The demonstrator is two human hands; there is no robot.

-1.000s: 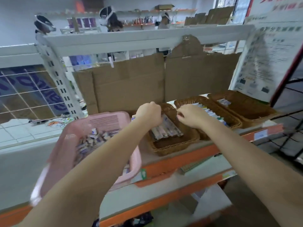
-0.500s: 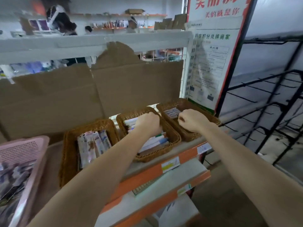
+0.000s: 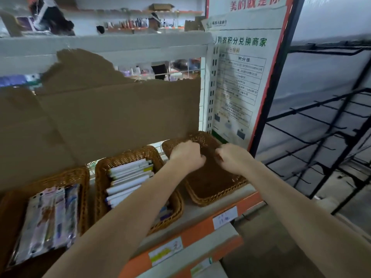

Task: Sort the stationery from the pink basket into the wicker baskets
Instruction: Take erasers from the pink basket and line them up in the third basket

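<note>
Both our hands are in the right-hand wicker basket [image 3: 216, 189], at the shelf's right end. The left hand [image 3: 187, 156] and right hand [image 3: 231, 158] are curled knuckles-up, close together over its far half — whether either holds anything, we cannot tell. Half a second ago the left hand was over the middle wicker basket [image 3: 138, 177]; it has since crossed to join the right, and the packet seen in the right-hand basket then is now hidden or gone.

The middle basket holds white pens side by side; the left wicker basket [image 3: 46, 199] holds flat packets. The pink basket is out of view.

On the orange shelf edge [image 3: 196, 231] we see price labels, their writing too blurred to read. The poster [image 3: 239, 85] behind reads "黔农积分兑换商家" in green, with red characters above — partly cut off.
</note>
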